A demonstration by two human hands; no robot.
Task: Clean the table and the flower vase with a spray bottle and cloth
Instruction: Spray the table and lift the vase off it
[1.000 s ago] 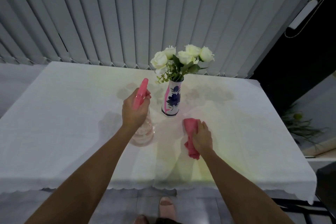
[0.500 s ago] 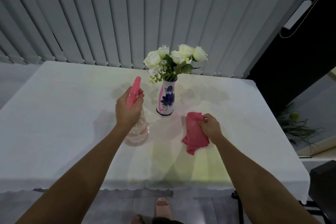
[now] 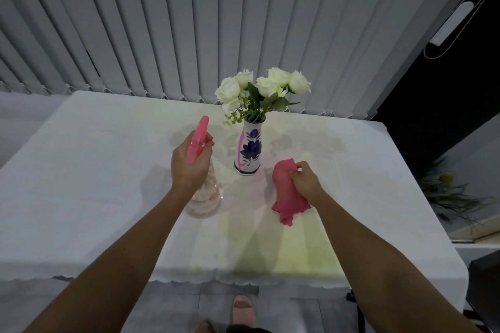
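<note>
Low in the frame our two forearms reach up over the near edge of the table (image 3: pixel 81 197); at centre-left our left hand (image 3: pixel 189 167) has its fingers wrapped round the pink head of the spray bottle (image 3: pixel 201 189), nozzle towards the vase (image 3: pixel 250 150); right of centre our right hand (image 3: pixel 304 182) pinches the bunched pink cloth (image 3: pixel 288 197), which hangs onto the tabletop. We judge we are about to spray; next comes a trigger squeeze, then wiping. Further up, mid-frame, the vase stands upright between both hands, white with blue flowers painted, holding white roses (image 3: pixel 262 85).
</note>
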